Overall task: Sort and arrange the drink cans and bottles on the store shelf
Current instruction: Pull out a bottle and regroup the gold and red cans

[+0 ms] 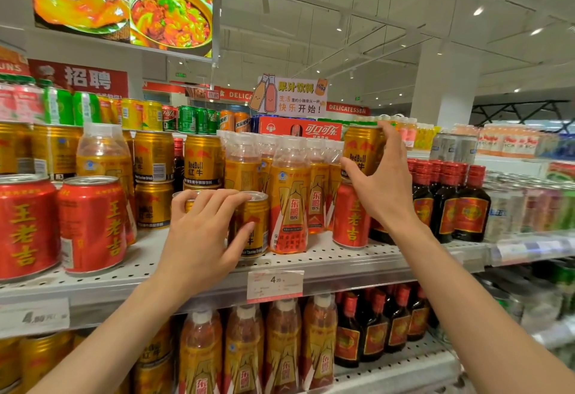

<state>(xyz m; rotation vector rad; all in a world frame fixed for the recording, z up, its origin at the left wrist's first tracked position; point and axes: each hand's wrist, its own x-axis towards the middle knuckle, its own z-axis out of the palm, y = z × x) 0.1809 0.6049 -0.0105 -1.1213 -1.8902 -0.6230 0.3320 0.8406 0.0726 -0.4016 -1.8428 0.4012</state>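
Observation:
My left hand point(203, 231) grips a gold Red Bull can point(256, 225) that stands on the white perforated shelf point(311, 261), fingers over its top and thumb on its side. My right hand point(381, 182) is wrapped around another gold Red Bull can point(361, 149), which sits stacked on a red Wanglaoji can point(351, 219). Between the two cans stand several orange bottles point(289, 203) with clear caps. More gold cans point(154, 175) are stacked two high behind my left hand.
Two red Wanglaoji cans point(90, 222) stand at the shelf's left front. Dark bottles with red caps point(460, 203) fill the right. A price tag point(275, 284) hangs on the shelf edge. The lower shelf holds orange bottles point(249, 350) and dark bottles point(379, 325).

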